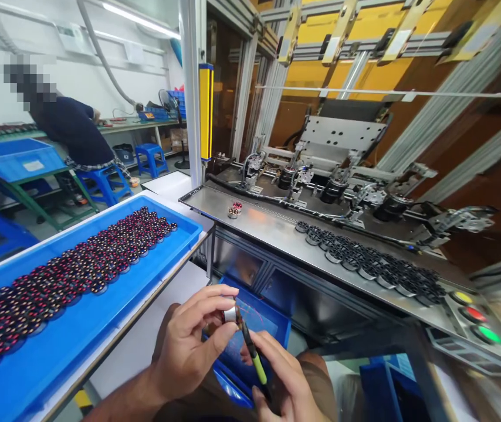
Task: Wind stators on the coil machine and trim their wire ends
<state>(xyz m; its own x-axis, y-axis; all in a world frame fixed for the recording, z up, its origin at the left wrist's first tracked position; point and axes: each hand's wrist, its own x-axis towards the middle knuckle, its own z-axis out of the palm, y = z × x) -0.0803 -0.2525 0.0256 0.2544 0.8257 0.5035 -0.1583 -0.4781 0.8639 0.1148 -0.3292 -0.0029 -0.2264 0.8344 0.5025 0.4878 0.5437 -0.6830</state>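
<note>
My left hand (pixel 191 337) pinches a small round motor part (pixel 230 315) with a silvery rim between thumb and fingers, above my lap. In my right hand (pixel 288 375) are cutting pliers (pixel 258 368) with black and yellow-green handles. Their jaws point up and meet the near side of the motor part; whether they are closed on it I cannot tell. Under both hands sits a blue bin (pixel 272 316) with thin reddish wire strands in it.
On the left, a blue tray (pixel 145 281) holds rows of round motor parts. Ahead, a metal ledge (pixel 268 225) carries two reddish parts (pixel 234 210) and many black ones (pixel 365 258) before a winding machine. Lit buttons (pixel 474 315) are at right. Another person (pixel 70 126) sits far left.
</note>
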